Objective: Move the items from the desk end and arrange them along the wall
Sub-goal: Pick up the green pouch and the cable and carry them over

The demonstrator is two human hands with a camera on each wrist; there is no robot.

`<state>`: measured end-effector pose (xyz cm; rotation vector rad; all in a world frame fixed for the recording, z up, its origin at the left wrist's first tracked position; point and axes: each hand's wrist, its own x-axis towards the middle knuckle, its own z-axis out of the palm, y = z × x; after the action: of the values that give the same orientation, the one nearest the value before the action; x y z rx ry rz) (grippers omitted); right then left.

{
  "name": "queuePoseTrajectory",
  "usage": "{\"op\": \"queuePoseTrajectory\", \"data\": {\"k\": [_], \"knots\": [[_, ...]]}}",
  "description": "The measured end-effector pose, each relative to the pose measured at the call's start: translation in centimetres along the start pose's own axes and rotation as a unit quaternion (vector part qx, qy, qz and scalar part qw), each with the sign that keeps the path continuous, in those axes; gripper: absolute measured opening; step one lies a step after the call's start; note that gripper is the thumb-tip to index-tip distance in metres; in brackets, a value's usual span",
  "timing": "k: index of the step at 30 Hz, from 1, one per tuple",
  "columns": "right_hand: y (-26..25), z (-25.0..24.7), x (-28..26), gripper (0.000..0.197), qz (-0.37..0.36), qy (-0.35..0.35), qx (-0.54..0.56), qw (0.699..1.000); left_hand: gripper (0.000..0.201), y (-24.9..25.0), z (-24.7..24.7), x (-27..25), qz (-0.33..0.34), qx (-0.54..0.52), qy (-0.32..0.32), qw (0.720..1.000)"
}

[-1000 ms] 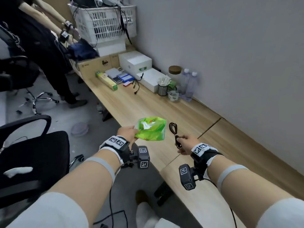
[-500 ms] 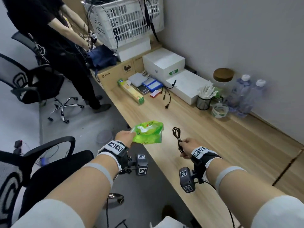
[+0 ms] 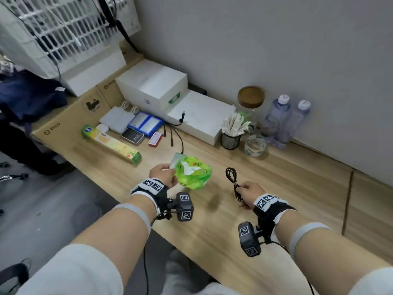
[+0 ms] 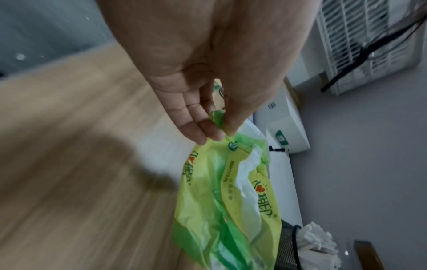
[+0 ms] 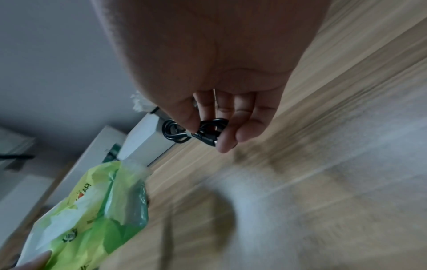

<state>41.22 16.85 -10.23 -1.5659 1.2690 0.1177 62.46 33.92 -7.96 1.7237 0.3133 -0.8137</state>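
Note:
My left hand (image 3: 164, 174) pinches the corner of a green tissue pack (image 3: 192, 172) and holds it above the wooden desk (image 3: 287, 188). The left wrist view shows thumb and fingers (image 4: 208, 127) pinching the pack (image 4: 226, 201), white tissue poking out. My right hand (image 3: 247, 192) pinches a coiled black cable (image 3: 231, 177) that stands up from its fingers; in the right wrist view the cable (image 5: 201, 132) sits between thumb and fingers. Both hands hover over the desk's near half.
Along the wall stand white boxes (image 3: 153, 86), a mesh cup of white sticks (image 3: 230, 138), a tape roll (image 3: 255, 145), a cork-lidded jar (image 3: 251, 99) and two water bottles (image 3: 285, 120). A long green box (image 3: 112, 143), small devices and cables lie left. A person stands far left.
I have walked along the desk: the boxes, cup and bottles are now much closer. Both hands moved in over the desk, still holding the tissue pack and cable.

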Motion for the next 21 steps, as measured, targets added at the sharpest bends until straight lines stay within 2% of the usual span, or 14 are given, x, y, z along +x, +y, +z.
{"op": "queuePoseTrajectory", "data": {"k": [3,9,14,18,19,21], "knots": [[-0.5,0.3,0.9,0.010,0.046,0.038,0.005,0.998,0.017,1.7,2.1,4.3,-0.012,0.001,-0.050,0.999],[-2.6,2.1,3.1,0.006,0.100,0.088,0.004,0.991,0.032,4.9,5.4,11.8,-0.054,0.004,-0.093,0.994],[-4.2,3.8,4.5,0.006,0.115,0.107,0.024,0.987,0.047,6.5,5.8,14.0,-0.058,0.029,-0.127,0.990],[-5.8,5.3,6.0,0.005,0.132,0.111,0.048,0.984,0.067,5.4,4.8,16.4,-0.022,0.166,-0.134,0.977],[-6.1,5.8,6.5,0.005,0.132,0.111,0.060,0.983,0.059,5.1,4.3,16.9,-0.024,0.184,-0.141,0.972],[-7.3,6.7,7.4,0.006,0.133,0.110,0.074,0.982,0.029,5.2,3.7,17.0,-0.013,0.226,-0.157,0.961]]}}
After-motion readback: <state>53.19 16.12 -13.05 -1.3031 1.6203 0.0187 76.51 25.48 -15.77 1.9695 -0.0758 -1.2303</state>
